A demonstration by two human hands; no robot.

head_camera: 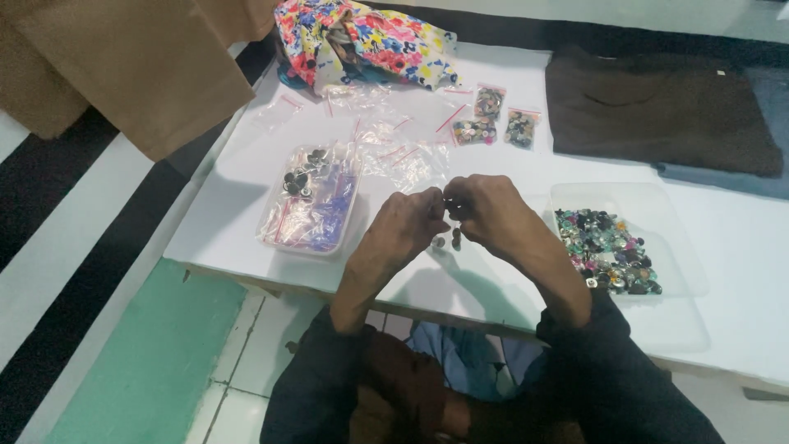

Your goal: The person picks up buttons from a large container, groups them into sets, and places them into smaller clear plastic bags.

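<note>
Both hands, left hand (408, 218) and right hand (485, 207), are pinching small dark round buttons (451, 238) together over the white table (460, 279), sorting mid-step; next needs bagging.

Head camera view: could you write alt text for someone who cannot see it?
Two hands, left hand and right hand, meet over a white table, pinching something small. A clear tray of mixed buttons sits right, a tub of plastic bags left.
</note>
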